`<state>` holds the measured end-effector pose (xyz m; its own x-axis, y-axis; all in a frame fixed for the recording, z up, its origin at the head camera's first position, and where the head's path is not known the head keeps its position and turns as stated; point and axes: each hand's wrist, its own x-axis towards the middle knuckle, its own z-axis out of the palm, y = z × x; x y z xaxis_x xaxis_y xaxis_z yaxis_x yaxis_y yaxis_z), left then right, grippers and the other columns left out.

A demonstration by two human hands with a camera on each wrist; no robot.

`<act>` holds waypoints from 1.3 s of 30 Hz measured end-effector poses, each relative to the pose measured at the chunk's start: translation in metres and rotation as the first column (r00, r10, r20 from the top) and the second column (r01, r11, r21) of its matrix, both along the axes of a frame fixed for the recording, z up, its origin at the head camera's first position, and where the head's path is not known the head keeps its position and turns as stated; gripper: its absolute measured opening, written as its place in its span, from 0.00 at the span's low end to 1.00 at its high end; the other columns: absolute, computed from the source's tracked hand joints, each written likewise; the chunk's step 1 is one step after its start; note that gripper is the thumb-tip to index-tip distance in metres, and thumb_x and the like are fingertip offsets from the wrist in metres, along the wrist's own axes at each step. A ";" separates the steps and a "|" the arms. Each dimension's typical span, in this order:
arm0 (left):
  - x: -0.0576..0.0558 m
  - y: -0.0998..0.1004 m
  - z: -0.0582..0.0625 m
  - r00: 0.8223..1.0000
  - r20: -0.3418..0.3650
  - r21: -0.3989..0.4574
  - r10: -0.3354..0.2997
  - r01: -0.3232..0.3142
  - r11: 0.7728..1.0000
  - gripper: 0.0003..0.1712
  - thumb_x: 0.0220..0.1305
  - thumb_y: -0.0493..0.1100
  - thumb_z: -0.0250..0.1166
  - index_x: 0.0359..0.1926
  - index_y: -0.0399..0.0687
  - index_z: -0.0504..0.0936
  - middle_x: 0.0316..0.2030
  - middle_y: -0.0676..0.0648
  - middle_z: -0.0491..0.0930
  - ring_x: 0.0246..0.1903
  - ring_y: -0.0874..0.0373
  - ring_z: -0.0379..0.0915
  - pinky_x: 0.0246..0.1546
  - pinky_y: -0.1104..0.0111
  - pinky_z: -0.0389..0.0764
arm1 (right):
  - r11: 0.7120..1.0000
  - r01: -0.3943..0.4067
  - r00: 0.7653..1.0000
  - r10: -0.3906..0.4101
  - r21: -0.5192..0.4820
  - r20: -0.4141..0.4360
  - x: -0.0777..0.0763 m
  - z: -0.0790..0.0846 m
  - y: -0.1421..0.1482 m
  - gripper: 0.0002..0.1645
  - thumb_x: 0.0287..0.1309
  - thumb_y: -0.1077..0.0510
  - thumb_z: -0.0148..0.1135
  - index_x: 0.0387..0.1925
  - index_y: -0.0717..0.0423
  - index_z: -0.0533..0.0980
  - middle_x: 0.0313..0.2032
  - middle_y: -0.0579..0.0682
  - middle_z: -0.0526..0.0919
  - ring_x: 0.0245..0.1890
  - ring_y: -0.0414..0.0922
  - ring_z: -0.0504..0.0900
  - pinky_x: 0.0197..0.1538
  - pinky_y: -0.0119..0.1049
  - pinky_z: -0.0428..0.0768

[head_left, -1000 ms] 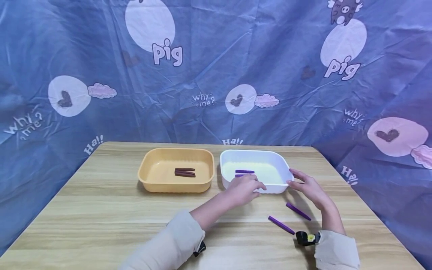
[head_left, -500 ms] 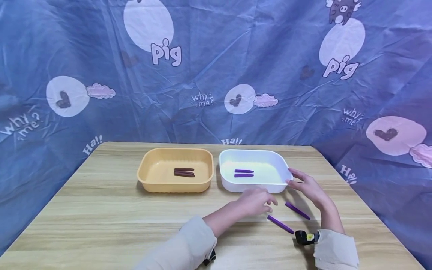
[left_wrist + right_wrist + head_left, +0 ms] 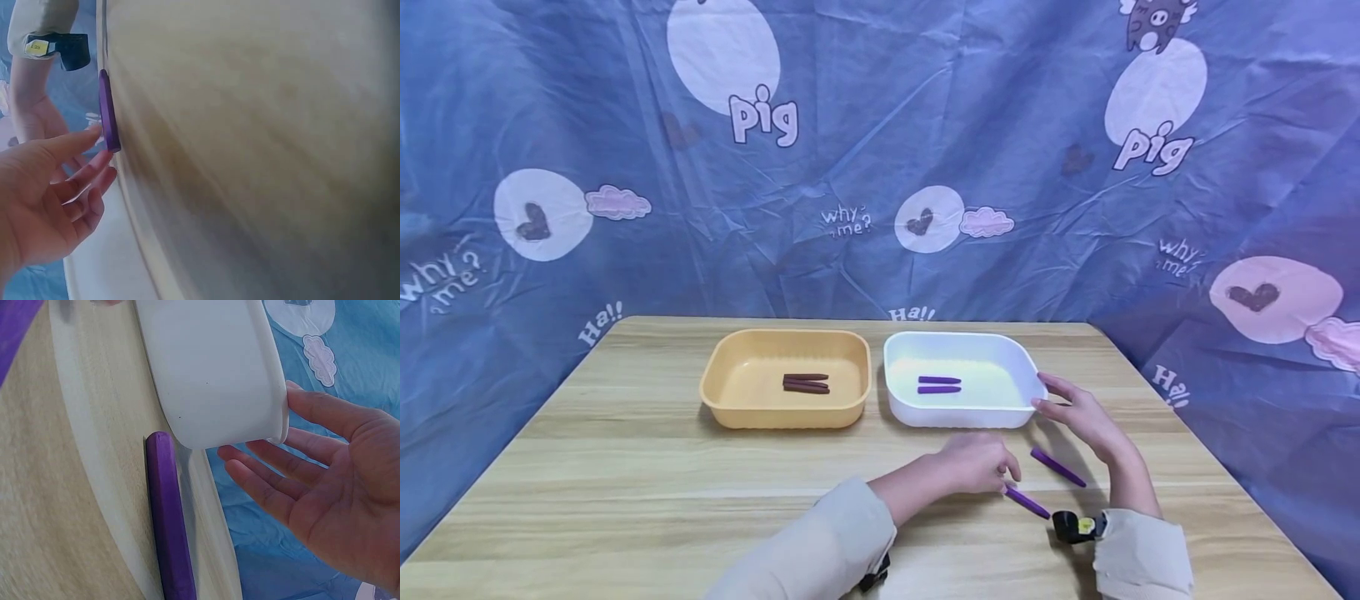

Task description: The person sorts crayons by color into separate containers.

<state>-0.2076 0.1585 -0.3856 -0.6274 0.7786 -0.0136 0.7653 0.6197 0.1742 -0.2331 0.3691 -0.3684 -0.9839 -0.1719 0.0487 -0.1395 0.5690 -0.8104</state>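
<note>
In the head view a purple crayon lies on the table, its far end at the fingers of my left hand. The left wrist view shows that crayon beside my thumb and index fingertip, with a gap between the two digits. My right hand holds the right front corner of a white tray, thumb at the rim and fingers against the outer wall. Another purple crayon rests between tray and right wrist. Inside the tray lie two purple crayons.
An orange tray stands left of the white one, with several brown crayons in it. Both stand on a wood-grain table. Behind it hangs a blue printed cloth.
My left hand has moved from over the white tray's front, down and to the right, to the nearer loose crayon. My right hand has stayed at the tray's corner.
</note>
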 end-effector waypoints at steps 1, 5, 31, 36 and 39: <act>-0.001 0.000 -0.001 1.000 -0.003 -0.003 -0.006 0.006 1.000 0.14 0.51 0.49 0.69 0.41 0.71 0.84 0.27 0.67 0.73 0.30 0.74 0.66 0.23 0.82 0.63 | 1.000 0.001 1.000 -0.001 0.000 -0.002 0.000 0.000 0.000 0.40 0.61 0.53 0.56 0.65 0.70 0.53 0.61 0.71 0.59 0.61 0.65 0.56 0.57 0.61 0.61; -0.005 -0.001 -0.005 0.999 -0.010 -0.008 -0.031 0.031 0.999 0.11 0.51 0.50 0.69 0.38 0.71 0.84 0.23 0.68 0.71 0.27 0.74 0.65 0.22 0.81 0.63 | 1.000 0.003 1.000 -0.003 0.004 0.000 -0.001 -0.001 -0.001 0.40 0.62 0.52 0.56 0.65 0.71 0.53 0.60 0.72 0.60 0.59 0.66 0.59 0.57 0.60 0.62; -0.016 -0.012 -0.004 0.997 0.000 0.034 -0.083 0.083 0.996 0.19 0.58 0.41 0.63 0.47 0.70 0.82 0.29 0.63 0.73 0.30 0.72 0.66 0.20 0.81 0.63 | 1.000 0.004 1.000 -0.004 0.005 0.012 -0.001 -0.001 0.000 0.40 0.62 0.53 0.55 0.66 0.71 0.52 0.61 0.72 0.59 0.58 0.67 0.60 0.56 0.58 0.64; -0.018 -0.018 0.000 0.998 0.013 0.053 -0.064 0.063 0.997 0.19 0.58 0.40 0.63 0.48 0.69 0.82 0.29 0.61 0.71 0.29 0.70 0.65 0.22 0.81 0.63 | 1.000 0.007 1.000 -0.007 0.001 0.016 -0.002 -0.002 0.000 0.40 0.62 0.52 0.55 0.66 0.71 0.52 0.60 0.72 0.59 0.57 0.65 0.62 0.56 0.56 0.66; -0.020 -0.021 0.004 0.997 0.026 0.064 -0.072 0.070 0.995 0.19 0.58 0.39 0.63 0.49 0.66 0.82 0.26 0.59 0.68 0.27 0.69 0.63 0.22 0.81 0.63 | 1.000 0.005 1.000 -0.005 0.003 0.015 -0.001 -0.002 0.001 0.40 0.62 0.52 0.55 0.66 0.71 0.51 0.61 0.72 0.59 0.58 0.66 0.61 0.57 0.57 0.65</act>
